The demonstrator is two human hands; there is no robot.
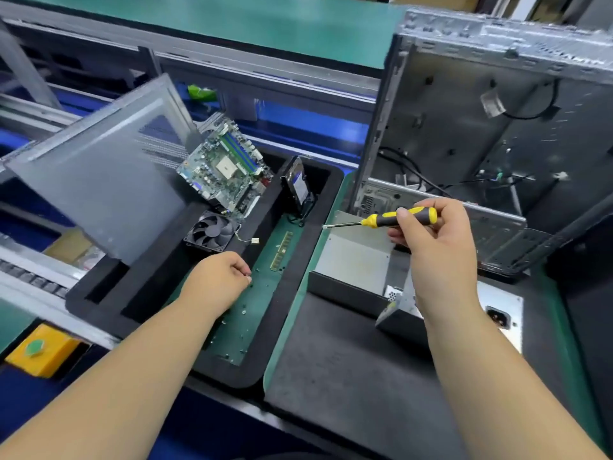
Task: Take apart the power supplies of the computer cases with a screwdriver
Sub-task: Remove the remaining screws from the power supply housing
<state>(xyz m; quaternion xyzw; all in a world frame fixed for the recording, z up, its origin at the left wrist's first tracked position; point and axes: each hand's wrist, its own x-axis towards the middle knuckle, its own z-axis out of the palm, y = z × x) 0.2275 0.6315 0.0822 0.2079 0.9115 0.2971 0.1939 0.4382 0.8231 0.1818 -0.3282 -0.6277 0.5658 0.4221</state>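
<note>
Right hand gripping screwdriver, power supply below

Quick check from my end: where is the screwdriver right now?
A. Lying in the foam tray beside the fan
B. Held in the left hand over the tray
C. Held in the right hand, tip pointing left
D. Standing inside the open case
C: the right hand grips the yellow-and-black screwdriver with its tip pointing left, while the left hand is over the tray pinching something small.
</note>
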